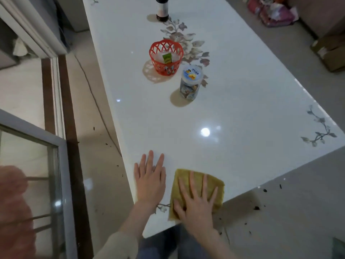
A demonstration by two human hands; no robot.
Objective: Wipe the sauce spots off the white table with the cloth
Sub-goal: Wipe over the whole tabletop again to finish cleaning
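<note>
A yellow-green cloth (pixel 184 181) lies flat on the near corner of the glossy white table (pixel 233 118). My right hand (pixel 196 200) presses on the cloth with straight, spread fingers. Just left of the cloth, my left hand (pixel 150 178) rests flat on the bare tabletop near the table's left edge, fingers straight. I see no sauce spots on the table surface around the cloth.
An orange lattice basket (pixel 165 57) and a clear plastic jar with a blue lid (pixel 190 83) stand mid-table. A dark bottle (pixel 162 8) stands farther back. Floral prints mark the table. Dark crumbs lie on the floor right of the table. A glass door frame (pixel 61 165) stands at the left.
</note>
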